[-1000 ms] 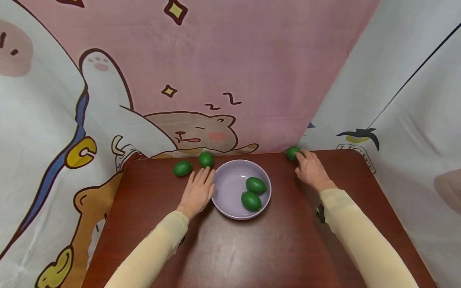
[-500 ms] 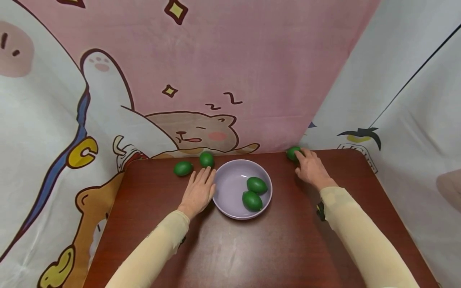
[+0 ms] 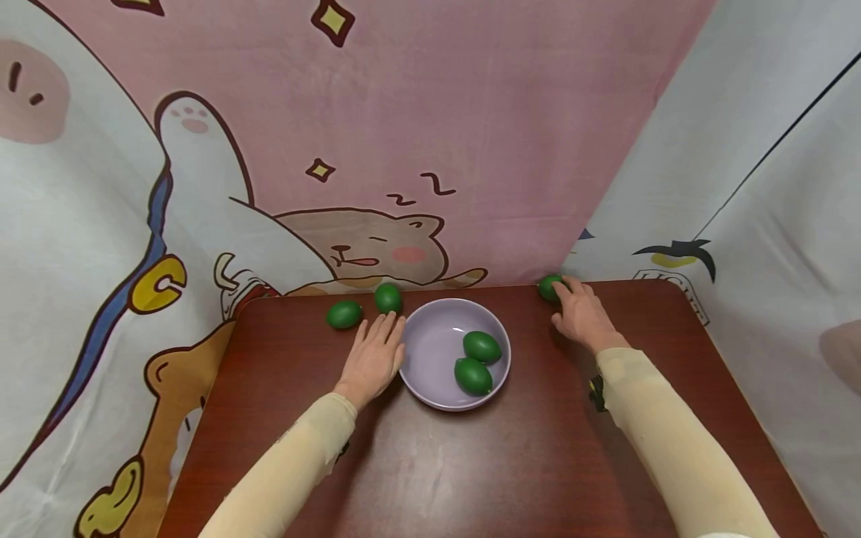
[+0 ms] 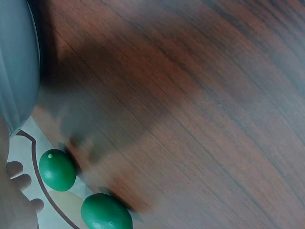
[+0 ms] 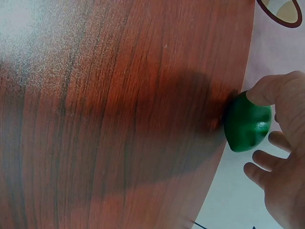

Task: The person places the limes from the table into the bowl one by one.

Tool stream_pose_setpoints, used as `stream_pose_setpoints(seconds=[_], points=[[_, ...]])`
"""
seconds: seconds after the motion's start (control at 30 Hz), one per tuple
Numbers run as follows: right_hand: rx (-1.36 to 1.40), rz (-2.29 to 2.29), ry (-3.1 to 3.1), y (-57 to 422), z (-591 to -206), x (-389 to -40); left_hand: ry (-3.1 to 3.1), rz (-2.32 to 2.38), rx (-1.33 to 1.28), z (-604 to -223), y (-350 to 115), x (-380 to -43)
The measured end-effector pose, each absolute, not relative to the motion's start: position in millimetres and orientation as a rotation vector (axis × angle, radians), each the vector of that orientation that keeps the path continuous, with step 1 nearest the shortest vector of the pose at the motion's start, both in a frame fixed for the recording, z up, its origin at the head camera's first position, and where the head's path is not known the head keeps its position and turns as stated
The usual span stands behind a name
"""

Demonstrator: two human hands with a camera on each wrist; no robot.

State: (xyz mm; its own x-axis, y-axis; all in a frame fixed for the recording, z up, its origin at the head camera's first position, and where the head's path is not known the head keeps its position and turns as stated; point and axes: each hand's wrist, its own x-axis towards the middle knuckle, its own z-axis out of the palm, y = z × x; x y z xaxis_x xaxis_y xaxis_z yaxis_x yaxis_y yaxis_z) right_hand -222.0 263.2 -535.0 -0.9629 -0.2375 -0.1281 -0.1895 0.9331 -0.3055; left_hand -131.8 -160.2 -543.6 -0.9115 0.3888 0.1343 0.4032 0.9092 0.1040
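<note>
Clearly, right of the bowl, the right hand pinches a lime; only its wrist view shows the thumb contact. Left of the bowl, the left hand has straight, free fingers.

Table and backdrop slightly rightward in the head view, right hand a little further over its green fruit

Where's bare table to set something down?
Biggest patch: near side of the bowl, between left sleeve and right sleeve. Also bare: strip between bowl and right hand; table left of the left sleeve. Crowded: far left, two limes by the left hand; far edge, the right hand's lime.
</note>
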Motion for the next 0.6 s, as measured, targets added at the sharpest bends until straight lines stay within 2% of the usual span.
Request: stream_pose_setpoints(seconds=[0.6], points=[[-0.328, -0.433, 2.894, 264.4, -537.3, -227.5, -2.971, -0.201, -0.611, -542.5, -159.6, -131.8]])
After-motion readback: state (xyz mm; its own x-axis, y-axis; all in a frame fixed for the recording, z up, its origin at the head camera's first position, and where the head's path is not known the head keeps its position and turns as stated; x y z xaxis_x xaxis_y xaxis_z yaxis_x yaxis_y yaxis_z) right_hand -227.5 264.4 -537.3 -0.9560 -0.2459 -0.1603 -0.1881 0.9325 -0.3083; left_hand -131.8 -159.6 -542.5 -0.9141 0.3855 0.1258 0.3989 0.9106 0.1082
